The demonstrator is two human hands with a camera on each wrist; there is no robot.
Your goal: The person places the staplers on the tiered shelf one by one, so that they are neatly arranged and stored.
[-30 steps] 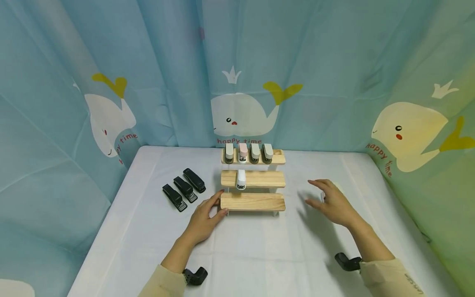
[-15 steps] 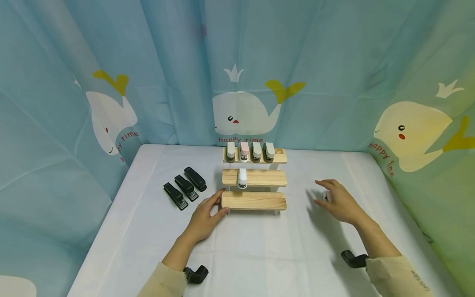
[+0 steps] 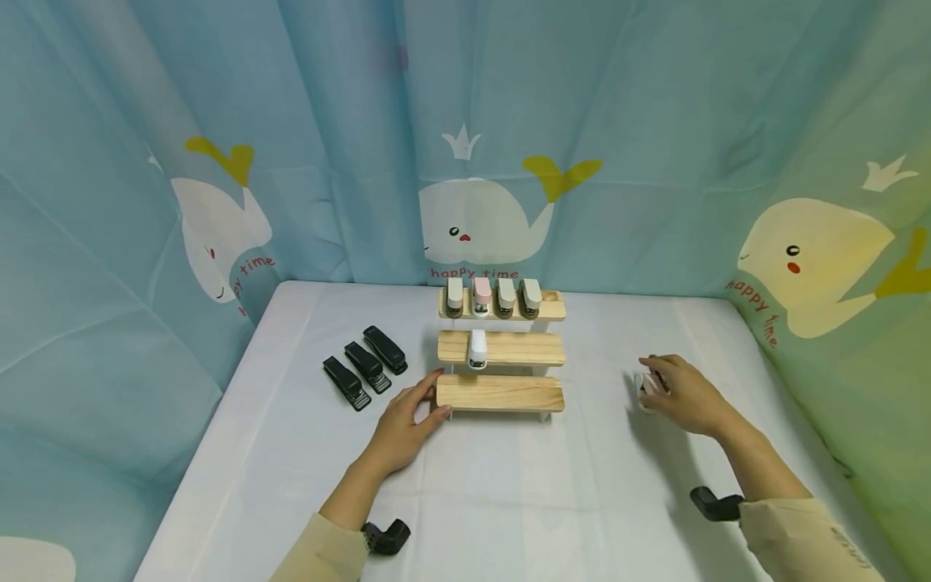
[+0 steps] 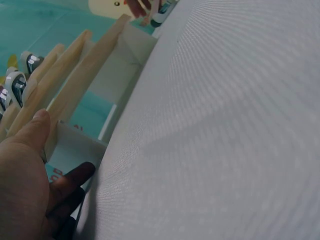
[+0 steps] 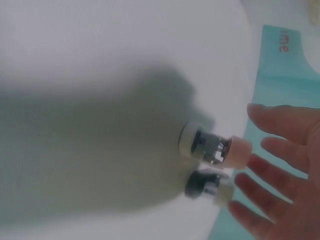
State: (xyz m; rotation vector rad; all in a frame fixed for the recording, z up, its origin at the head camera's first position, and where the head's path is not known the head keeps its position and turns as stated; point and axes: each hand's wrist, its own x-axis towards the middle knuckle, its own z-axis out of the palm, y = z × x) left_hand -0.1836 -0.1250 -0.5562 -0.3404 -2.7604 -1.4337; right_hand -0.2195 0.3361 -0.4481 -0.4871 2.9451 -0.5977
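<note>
My left hand (image 3: 400, 430) holds the left end of the lowest board of a three-step wooden display rack (image 3: 500, 393). In the left wrist view its thumb lies against the wood, with fingers by the white side support. My right hand (image 3: 687, 396), fingers spread and loosely bent, hovers over small staplers at the right. The right wrist view shows a pink-topped stapler (image 5: 239, 152) and a pale-topped stapler (image 5: 224, 194) side by side, close to the fingertips; contact is unclear. A white stapler (image 3: 478, 349) stands on the middle step.
Several small staplers, among them a pink stapler (image 3: 482, 296), line the top step. Three larger black staplers (image 3: 367, 368) lie left of the rack on the white-covered table (image 3: 509, 493). A blue whale-print curtain (image 3: 349, 162) encloses the back and sides.
My right hand has moved right and lowered toward the small staplers, its fingers drawing in a little. The left hand has stayed at the rack's end.
</note>
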